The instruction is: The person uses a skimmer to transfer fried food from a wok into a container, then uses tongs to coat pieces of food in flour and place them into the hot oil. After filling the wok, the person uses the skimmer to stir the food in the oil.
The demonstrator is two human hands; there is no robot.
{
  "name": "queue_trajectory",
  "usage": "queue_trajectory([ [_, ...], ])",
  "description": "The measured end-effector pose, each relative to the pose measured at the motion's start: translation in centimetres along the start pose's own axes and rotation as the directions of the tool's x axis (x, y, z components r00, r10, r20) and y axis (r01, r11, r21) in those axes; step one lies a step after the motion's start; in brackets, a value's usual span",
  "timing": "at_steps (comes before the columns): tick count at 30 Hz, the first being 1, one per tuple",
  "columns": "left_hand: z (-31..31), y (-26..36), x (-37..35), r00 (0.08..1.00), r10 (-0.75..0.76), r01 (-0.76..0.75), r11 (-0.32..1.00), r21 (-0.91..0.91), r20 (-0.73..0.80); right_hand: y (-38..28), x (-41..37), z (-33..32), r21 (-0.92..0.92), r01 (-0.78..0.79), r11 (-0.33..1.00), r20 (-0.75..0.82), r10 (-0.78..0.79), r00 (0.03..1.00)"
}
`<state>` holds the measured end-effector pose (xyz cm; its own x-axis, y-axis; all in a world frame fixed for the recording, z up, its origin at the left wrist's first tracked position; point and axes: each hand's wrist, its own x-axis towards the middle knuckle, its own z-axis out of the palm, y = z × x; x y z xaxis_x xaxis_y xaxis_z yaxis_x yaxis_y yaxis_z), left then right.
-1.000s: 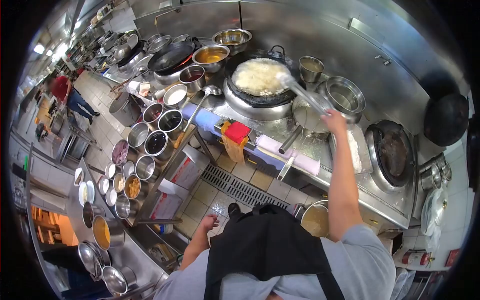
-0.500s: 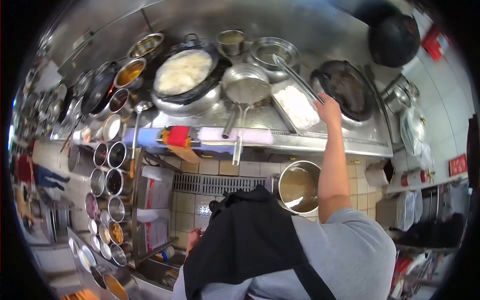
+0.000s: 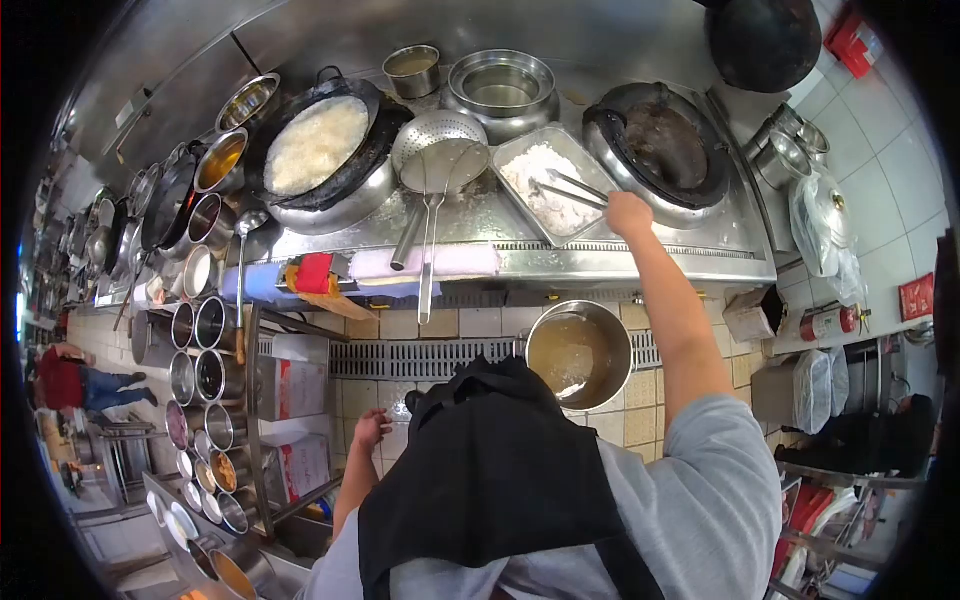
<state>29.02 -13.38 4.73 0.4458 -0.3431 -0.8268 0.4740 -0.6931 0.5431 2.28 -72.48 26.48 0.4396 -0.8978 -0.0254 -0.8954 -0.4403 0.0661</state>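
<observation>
- left hand (image 3: 372, 428) hangs low by my side near the rack of tins (image 3: 205, 350). fingers loosely curled together, nothing in them as far as i can see
- steel pot (image 3: 529, 340) sits on the floor tiles just under the counter edge, brownish liquid in it
- right hand (image 3: 628, 212) is out at the counter, fingers clamped round the near end of the tongs (image 3: 572, 189)
- what changed: a second ago the tongs were over at the wok (image 3: 380, 130). half a second ago they were lifted above the tray (image 3: 527, 207). now the tips are down in the white stuff (image 3: 535, 172), so the work has moved from wok to tray
- strainer (image 3: 440, 150) lies between wok and tray, untouched
- writing: there are red labels on the far right wall, but they're too small to read
</observation>
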Motion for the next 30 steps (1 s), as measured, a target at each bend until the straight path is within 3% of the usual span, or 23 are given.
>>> queue_trajectory([
  [3, 0.8, 1.9, -0.7, 1.0, 0.017, -0.015, 0.998, 0.062, -0.018, 0.4, 0.2, 0.1, 0.056, -0.004, 0.998, -0.062, 0.008, 0.998],
  [5, 1.3, 1.8, -1.1, 0.999, 0.049, -0.05, 0.998, -0.034, -0.021, 3.3, -1.8, -2.3, 0.041, 0.055, 0.998, -0.038, -0.053, 0.998],
  [9, 2.1, -1.4, -1.4, 0.998, 0.024, -0.028, 0.997, -0.065, -0.064, 6.9, -6.5, -7.9, 0.173, -0.08, 0.982, -0.062, 0.092, 0.994],
  [11, 1.5, -5.0, -1.3, 0.996, -0.09, 0.087, 0.984, -0.154, -0.011, 9.8, -6.7, -5.9, 0.312, 0.063, 0.948, -0.207, 0.004, 0.978],
  [12, 1.3, -6.0, -1.9, 0.994, -0.103, 0.101, 0.989, -0.104, -0.02, 11.3, -5.7, -3.4, 0.342, 0.184, 0.922, -0.299, -0.079, 0.951],
  [13, 1.5, -6.7, -2.4, 0.993, -0.12, 0.118, 0.992, -0.05, -0.024, 10.6, -5.3, -3.3, 0.521, 0.055, 0.852, -0.116, 0.006, 0.993],
  [15, 1.6, -7.2, -3.6, 0.985, -0.151, 0.146, 0.987, -0.067, -0.078, 9.8, -4.0, -1.4, 0.514, -0.042, 0.857, -0.016, 0.058, 0.998],
  [17, 1.5, -7.0, -3.6, 0.98, -0.176, 0.171, 0.984, -0.057, -0.096, 6.3, -4.6, -3.7, 0.313, 0.022, 0.95, -0.121, 0.017, 0.993],
  [19, 0.6, -7.4, -3.4, 0.99, -0.096, 0.076, 0.981, -0.176, -0.107, 3.7, -3.5, -5.0, 0.328, -0.016, 0.945, -0.093, 0.049, 0.994],
  [21, 0.3, -6.9, -3.5, 0.988, -0.084, 0.052, 0.971, -0.233, -0.131, 1.1, -1.5, -5.8, 0.455, 0.166, 0.875, -0.228, -0.066, 0.971],
  [24, -0.1, -7.1, -4.2, 0.984, -0.072, 0.024, 0.96, -0.279, -0.164, -6.5, 2.5, -7.8, 0.558, 0.317, 0.767, -0.267, -0.196, 0.944],
  [25, -0.1, -7.3, -4.5, 0.983, -0.075, 0.027, 0.962, -0.271, -0.17, -11.0, 1.7, -10.9, 0.6, 0.319, 0.733, -0.217, -0.234, 0.948],
  [26, -0.1, -7.6, -4.8, 0.982, -0.077, 0.029, 0.965, -0.262, -0.173, -13.9, 4.3, -9.6, 0.658, 0.297, 0.692, -0.174, -0.244, 0.954],
  [28, -0.4, -9.2, -4.8, 0.982, -0.076, 0.023, 0.959, -0.284, -0.175, -20.5, 11.4, -4.7, 0.666, 0.411, 0.623, -0.264, -0.318, 0.911],
  [30, -1.0, -10.6, -5.1, 0.981, -0.074, 0.016, 0.952, -0.306, -0.181, -26.9, 11.4, -6.3, 0.595, 0.404, 0.694, -0.198, -0.361, 0.911],
])
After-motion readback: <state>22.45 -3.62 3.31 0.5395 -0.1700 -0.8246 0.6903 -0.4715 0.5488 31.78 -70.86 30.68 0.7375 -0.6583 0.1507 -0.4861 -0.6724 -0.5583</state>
